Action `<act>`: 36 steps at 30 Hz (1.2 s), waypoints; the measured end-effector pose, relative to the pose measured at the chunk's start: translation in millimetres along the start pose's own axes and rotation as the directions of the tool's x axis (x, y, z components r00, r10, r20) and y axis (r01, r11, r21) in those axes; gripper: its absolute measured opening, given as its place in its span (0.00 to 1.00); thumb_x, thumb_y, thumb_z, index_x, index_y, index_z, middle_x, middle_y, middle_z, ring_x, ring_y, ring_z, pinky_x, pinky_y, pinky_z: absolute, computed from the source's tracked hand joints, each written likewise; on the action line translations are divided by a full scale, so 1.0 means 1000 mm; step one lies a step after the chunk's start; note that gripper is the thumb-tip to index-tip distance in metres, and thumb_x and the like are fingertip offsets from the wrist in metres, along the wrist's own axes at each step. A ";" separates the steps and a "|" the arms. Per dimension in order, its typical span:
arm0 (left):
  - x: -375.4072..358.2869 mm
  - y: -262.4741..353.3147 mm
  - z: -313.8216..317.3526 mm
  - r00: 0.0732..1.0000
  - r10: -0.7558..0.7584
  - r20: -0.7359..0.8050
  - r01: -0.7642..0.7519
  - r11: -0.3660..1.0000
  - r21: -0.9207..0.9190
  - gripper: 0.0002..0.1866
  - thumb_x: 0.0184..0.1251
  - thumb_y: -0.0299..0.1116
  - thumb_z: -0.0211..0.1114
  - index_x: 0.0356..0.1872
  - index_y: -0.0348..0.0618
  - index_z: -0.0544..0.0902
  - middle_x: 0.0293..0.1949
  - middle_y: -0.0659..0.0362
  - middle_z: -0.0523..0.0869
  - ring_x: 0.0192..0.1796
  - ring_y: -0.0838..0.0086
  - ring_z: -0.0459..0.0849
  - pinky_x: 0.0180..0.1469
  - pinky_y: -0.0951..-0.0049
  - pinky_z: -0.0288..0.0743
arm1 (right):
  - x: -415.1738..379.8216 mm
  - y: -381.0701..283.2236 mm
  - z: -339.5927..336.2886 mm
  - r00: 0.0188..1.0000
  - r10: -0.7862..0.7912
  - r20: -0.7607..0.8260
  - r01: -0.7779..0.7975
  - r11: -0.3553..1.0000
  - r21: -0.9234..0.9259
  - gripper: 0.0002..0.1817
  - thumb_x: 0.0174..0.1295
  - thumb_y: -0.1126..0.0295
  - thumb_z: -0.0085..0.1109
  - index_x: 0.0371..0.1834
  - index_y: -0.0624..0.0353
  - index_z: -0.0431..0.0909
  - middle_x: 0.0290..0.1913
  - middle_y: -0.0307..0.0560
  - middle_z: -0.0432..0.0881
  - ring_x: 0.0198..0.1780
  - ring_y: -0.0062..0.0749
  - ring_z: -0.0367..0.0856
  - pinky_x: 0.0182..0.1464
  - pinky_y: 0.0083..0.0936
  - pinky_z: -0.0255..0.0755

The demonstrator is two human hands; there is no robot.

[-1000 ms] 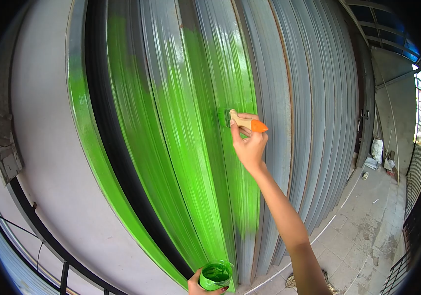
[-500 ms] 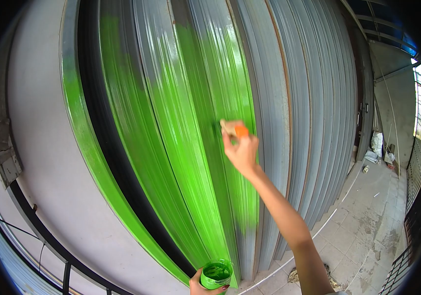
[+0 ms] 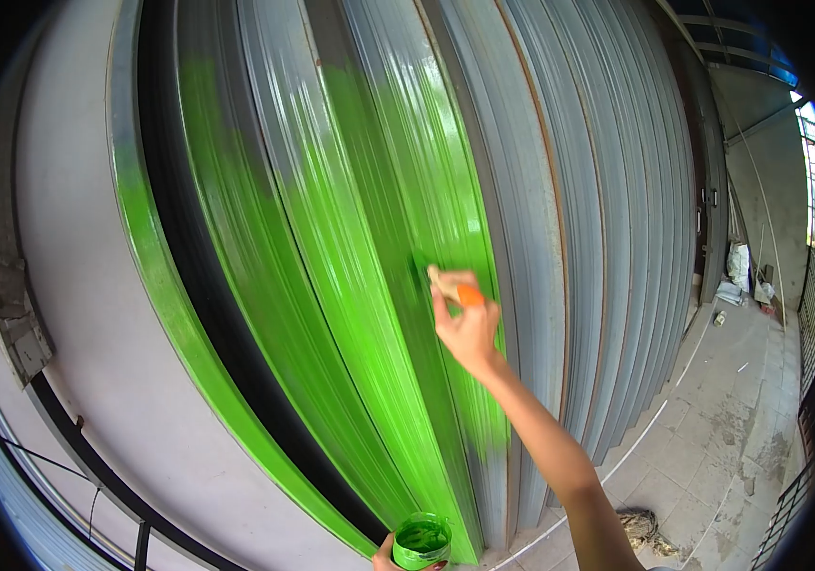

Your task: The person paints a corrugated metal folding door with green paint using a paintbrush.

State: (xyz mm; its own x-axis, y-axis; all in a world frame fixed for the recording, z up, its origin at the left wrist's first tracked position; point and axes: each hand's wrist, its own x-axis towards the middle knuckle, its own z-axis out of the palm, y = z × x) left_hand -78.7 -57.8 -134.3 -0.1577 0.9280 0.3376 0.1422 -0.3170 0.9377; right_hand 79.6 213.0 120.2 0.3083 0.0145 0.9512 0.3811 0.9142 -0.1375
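Note:
My right hand [image 3: 467, 322] grips a paintbrush [image 3: 443, 284] with a pale ferrule area and an orange handle. Its green-wet bristles touch the corrugated metal shutter [image 3: 383, 257] near the middle of the view. The left panels of the shutter carry bright green paint, with grey metal showing through near their tops. At the bottom centre, my left hand [image 3: 386, 557] holds a clear tub of green paint [image 3: 422, 541], tilted so that its open top shows. Most of that hand is hidden by the tub and the frame edge.
Unpainted grey panels [image 3: 607, 209] extend to the right. A pale wall [image 3: 74, 238] is on the left, beside a metal bracket [image 3: 22, 347]. On the tiled floor [image 3: 683, 447] lie a crumpled cloth-like bundle [image 3: 645, 531] and, farther back, several bags and scraps.
My right hand and the brush have moved down along the shutter's groove. The view has shifted slightly, and the tub sits a little lower in it.

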 end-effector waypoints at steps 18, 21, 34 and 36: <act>0.007 -0.019 -0.017 0.999 0.025 -0.037 -0.022 0.995 0.093 0.46 0.35 0.41 0.86 0.59 0.30 0.75 0.48 0.50 0.86 0.50 0.67 0.86 0.56 0.66 0.79 | 0.239 -0.024 0.081 0.953 -0.206 -0.223 0.205 0.978 -0.028 0.13 0.55 0.75 0.62 0.42 0.62 0.72 0.19 0.51 0.80 0.21 0.51 0.81 0.26 0.42 0.73; 0.003 -0.037 -0.022 0.999 0.031 -0.011 -0.030 0.996 0.079 0.46 0.36 0.42 0.85 0.59 0.30 0.75 0.47 0.51 0.87 0.50 0.67 0.86 0.56 0.65 0.79 | 0.149 -0.008 0.058 0.989 -0.092 -0.113 0.091 0.996 -0.019 0.12 0.57 0.74 0.63 0.43 0.58 0.74 0.21 0.49 0.82 0.22 0.50 0.82 0.24 0.40 0.73; -0.011 0.010 -0.021 0.993 -0.121 0.012 0.119 0.988 0.103 0.39 0.36 0.38 0.84 0.53 0.29 0.78 0.45 0.51 0.87 0.48 0.68 0.86 0.56 0.66 0.78 | -0.200 -0.010 -0.080 0.917 0.350 0.191 -0.318 0.931 -0.176 0.07 0.60 0.78 0.62 0.39 0.56 0.74 0.39 0.47 0.89 0.20 0.35 0.84 0.19 0.25 0.74; -0.012 0.009 -0.025 0.994 -0.108 0.028 0.103 0.986 0.128 0.38 0.36 0.36 0.83 0.52 0.29 0.79 0.45 0.50 0.87 0.47 0.68 0.86 0.55 0.65 0.78 | -0.180 -0.006 -0.074 0.911 0.348 0.220 -0.314 0.933 -0.176 0.08 0.60 0.79 0.60 0.39 0.56 0.74 0.39 0.46 0.89 0.18 0.39 0.82 0.18 0.27 0.73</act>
State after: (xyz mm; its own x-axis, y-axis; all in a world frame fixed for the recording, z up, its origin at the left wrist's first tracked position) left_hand -99.7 -77.1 -127.8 -0.1450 0.9618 0.2321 0.2492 -0.1915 0.9493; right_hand 86.5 174.4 -70.7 0.2223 0.4208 0.8795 0.4119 0.7771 -0.4759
